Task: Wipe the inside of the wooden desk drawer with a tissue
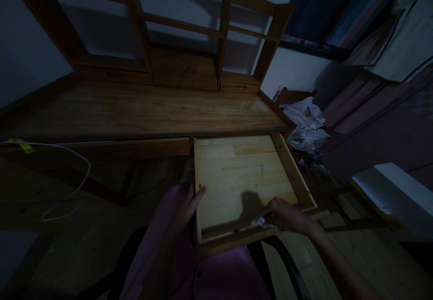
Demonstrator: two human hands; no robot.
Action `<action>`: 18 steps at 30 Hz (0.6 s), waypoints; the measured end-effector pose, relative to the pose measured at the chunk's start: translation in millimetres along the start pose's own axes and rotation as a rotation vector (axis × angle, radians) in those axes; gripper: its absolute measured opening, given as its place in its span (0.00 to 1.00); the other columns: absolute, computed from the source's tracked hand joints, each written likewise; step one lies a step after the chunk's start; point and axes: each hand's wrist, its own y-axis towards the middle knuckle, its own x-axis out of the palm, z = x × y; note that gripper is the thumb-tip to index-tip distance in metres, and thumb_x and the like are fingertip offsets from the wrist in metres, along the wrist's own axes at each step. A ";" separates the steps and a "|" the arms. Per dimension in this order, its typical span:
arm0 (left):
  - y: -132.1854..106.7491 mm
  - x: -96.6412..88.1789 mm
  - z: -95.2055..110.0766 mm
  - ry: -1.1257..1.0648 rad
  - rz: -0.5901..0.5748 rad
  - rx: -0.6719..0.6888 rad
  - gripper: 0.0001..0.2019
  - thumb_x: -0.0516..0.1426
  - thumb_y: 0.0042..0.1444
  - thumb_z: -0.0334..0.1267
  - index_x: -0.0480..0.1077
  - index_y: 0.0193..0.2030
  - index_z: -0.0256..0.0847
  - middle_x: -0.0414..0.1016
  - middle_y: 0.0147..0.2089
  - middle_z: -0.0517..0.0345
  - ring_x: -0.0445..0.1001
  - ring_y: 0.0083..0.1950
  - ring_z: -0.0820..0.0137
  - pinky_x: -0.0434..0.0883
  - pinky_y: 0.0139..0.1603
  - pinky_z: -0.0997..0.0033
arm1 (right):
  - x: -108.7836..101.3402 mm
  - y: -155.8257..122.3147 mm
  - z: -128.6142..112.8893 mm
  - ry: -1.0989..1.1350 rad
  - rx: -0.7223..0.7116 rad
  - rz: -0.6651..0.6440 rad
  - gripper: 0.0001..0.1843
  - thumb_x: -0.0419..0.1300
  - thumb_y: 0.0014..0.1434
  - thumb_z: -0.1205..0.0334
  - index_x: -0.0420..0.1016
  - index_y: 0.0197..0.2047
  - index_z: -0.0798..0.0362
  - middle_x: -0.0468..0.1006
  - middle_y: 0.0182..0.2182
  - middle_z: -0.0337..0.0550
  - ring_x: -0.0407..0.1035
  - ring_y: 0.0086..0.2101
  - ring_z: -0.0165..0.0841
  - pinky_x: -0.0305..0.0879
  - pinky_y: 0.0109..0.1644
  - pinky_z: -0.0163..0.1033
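Note:
A pale wooden drawer (287,164) is pulled out from under a wooden desk (135,110), and its inside is bare. My right hand (287,215) reaches over the drawer's front edge, fingers closed on a small white cloth or tissue (260,222) pressed to the drawer bottom near the front. My left hand (188,206) rests against the outside of the drawer's left wall, thumb on its rim and fingers stretched out. It holds nothing.
A wooden hutch with shelves (189,43) stands at the back of the desk. A white cable (67,173) hangs at the left. Plastic bags (306,126) lie right of the desk. A white-topped surface (389,187) is at the right. The room is dim.

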 end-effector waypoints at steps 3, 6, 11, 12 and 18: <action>1.3 0.9 -1.7 -0.033 -0.033 0.009 0.36 0.54 0.61 0.61 0.61 0.70 0.42 0.62 0.74 0.49 0.61 0.74 0.56 0.61 0.71 0.59 | -9.8 -16.1 19.6 -0.032 0.135 0.017 0.19 0.56 0.50 0.72 0.87 0.39 0.51 0.86 0.31 0.44 0.78 0.33 0.36 0.61 0.34 0.32; 1.6 1.5 -2.4 -0.060 -0.032 0.039 0.35 0.54 0.61 0.60 0.61 0.70 0.44 0.61 0.74 0.50 0.60 0.74 0.58 0.59 0.72 0.59 | -18.6 -33.7 39.1 -0.018 0.219 0.028 0.17 0.57 0.52 0.68 0.87 0.38 0.52 0.86 0.33 0.44 0.78 0.34 0.37 0.64 0.35 0.33; 0.3 1.6 0.8 -0.047 -0.026 0.029 0.35 0.54 0.61 0.60 0.63 0.69 0.42 0.63 0.73 0.48 0.61 0.73 0.54 0.60 0.72 0.58 | -30.6 -61.6 62.6 -0.201 0.405 0.138 0.11 0.61 0.58 0.59 0.86 0.36 0.50 0.86 0.34 0.47 0.80 0.37 0.41 0.68 0.37 0.35; 0.3 1.7 1.6 -0.052 -0.033 0.041 0.34 0.54 0.61 0.60 0.63 0.68 0.43 0.63 0.73 0.48 0.63 0.73 0.55 0.61 0.71 0.58 | -32.8 -66.4 66.2 -0.284 0.447 0.179 0.10 0.61 0.58 0.60 0.86 0.36 0.50 0.86 0.35 0.48 0.80 0.37 0.42 0.68 0.38 0.35; 1.3 2.1 0.6 -0.016 -0.034 0.074 0.32 0.52 0.63 0.58 0.63 0.67 0.40 0.67 0.71 0.46 0.65 0.71 0.58 0.62 0.70 0.61 | -41.3 -78.0 83.8 -0.584 0.557 0.243 0.11 0.61 0.55 0.71 0.82 0.39 0.51 0.84 0.33 0.51 0.80 0.38 0.41 0.69 0.40 0.36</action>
